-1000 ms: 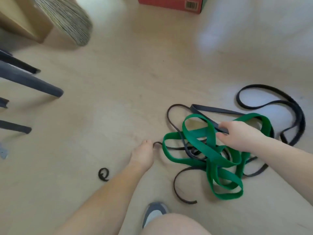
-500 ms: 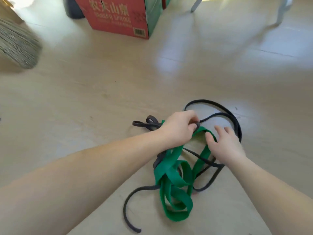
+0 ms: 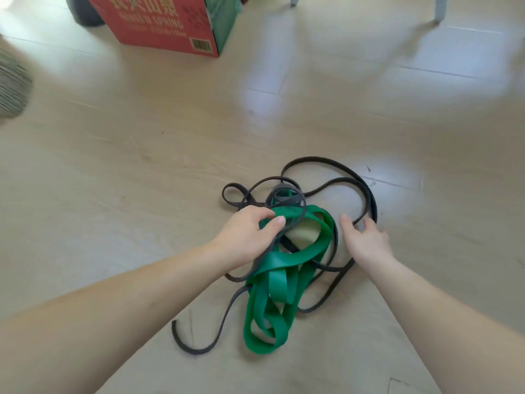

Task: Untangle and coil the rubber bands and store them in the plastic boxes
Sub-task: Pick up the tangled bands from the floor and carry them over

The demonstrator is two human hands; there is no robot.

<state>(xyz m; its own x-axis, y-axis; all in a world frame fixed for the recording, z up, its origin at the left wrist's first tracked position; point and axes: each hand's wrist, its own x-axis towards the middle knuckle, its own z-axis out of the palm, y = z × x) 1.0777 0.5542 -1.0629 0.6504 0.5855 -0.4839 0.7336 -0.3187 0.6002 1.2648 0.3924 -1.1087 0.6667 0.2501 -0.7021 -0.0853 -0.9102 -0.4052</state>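
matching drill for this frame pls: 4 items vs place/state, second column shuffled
Items:
1. green band
2. black band
3. left hand
4. red carton

Place/state:
A. far left of the floor, barcode on its front face
B. thin loops spread widest across the floor
C. gripping the top of the tangle
D. wide, folded in the middle of the tangle

Pairs: 1-D, 2-B, 3-C, 4-A

Both bare forearms reach forward; the left hand (image 3: 247, 234) curls with fingers pinched closed, the right hand (image 3: 365, 240) lies palm-down, fingers spread.
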